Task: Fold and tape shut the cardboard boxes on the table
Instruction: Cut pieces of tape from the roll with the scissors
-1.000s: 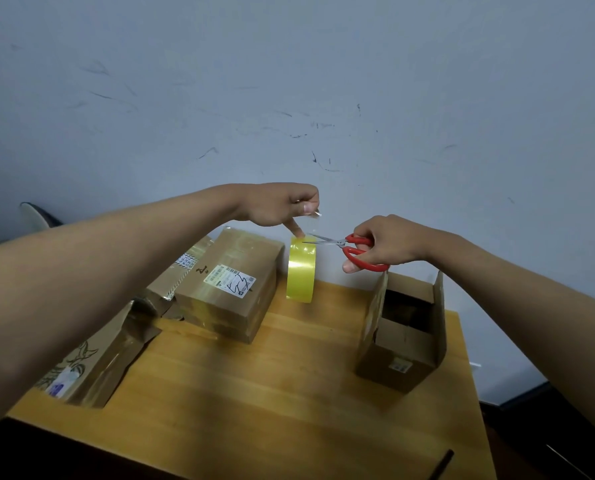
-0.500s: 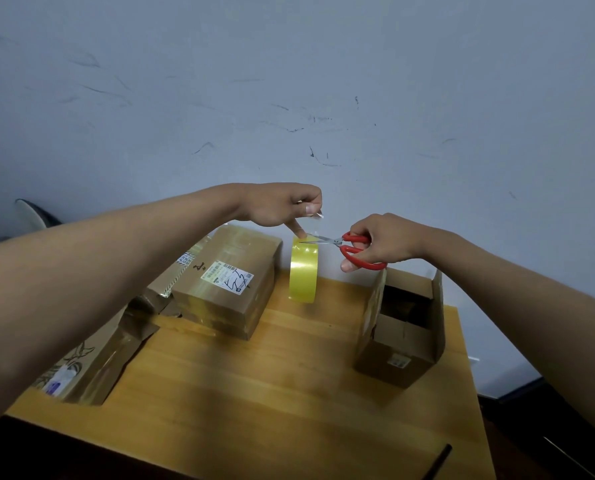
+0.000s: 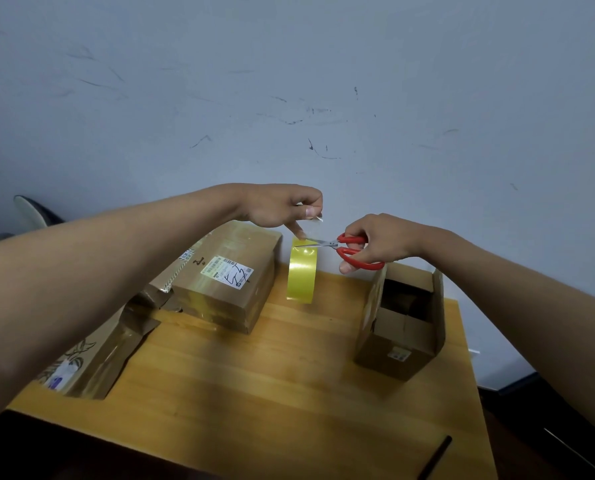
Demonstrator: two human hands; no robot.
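A grey wall (image 3: 289, 81), scuffed with dark marks, fills the upper half of the view. Below it stands a wooden table (image 3: 254, 393). On its left side lies a sealed box (image 3: 227, 282) with a white label on top, wrapped in clear tape; behind and left of it sits another box (image 3: 171, 275) with striped tape along an edge, and nearer the front left corner lies a flattened box (image 3: 92, 355) with a dark printed drawing. On the right side stands an open box (image 3: 403, 327), its flaps up and a small label on its front wall. Between the sealed box and the open box, above the table's far edge, hangs a yellow tape roll (image 3: 302, 271), seen edge-on. The left hand (image 3: 282, 206) is curled above it, thumb and fingers pinching the pulled-out clear end of the tape, one finger pointing down to the roll's top. The right hand (image 3: 375, 240) grips red-handled scissors (image 3: 344, 249), fingers through the loops; the blades reach left to the tape just above the roll and look nearly closed on it.
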